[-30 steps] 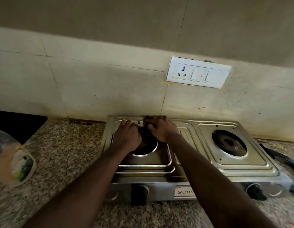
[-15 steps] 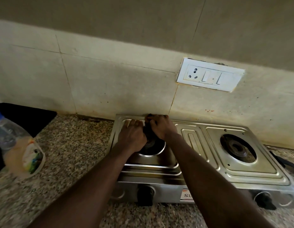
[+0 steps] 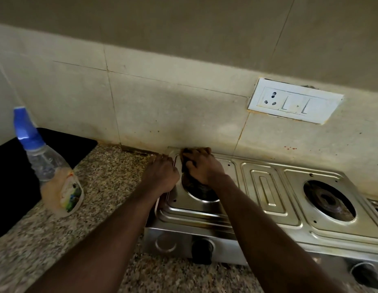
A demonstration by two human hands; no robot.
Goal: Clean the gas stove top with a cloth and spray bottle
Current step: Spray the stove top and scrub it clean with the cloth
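1. Gas stove (image 3: 264,187): its steel top sits on the speckled counter (image 3: 109,176), with its back edge against the tiled wall (image 3: 162,102).
2. Your right hand (image 3: 203,168) is over the back left corner of the stove top. Its fingers are curled round a dark cloth (image 3: 184,168) and press it down at the far edge of the left burner (image 3: 196,190).
3. Your left hand (image 3: 160,176) is just beside the right one, at the stove's left rim. Its fingers are bent under, but you cannot tell whether they clutch the rim or only rest against it.
4. The right burner (image 3: 328,200) lies uncovered, well apart from both hands.
5. The spray bottle (image 3: 50,172) stands on the counter to the left of the stove, apart from it. It is clear plastic with a blue top and a label low on its body, and neither hand touches it.
6. On the stove's front panel, one black knob (image 3: 202,250) shows between your forearms. A second knob (image 3: 363,273) is near the right edge, and it is blurred.
7. A white socket plate (image 3: 295,101) is on the wall, above and to the right of your hands.
8. A dark flat surface (image 3: 6,176) lies behind the bottle, and you cannot tell what it is.
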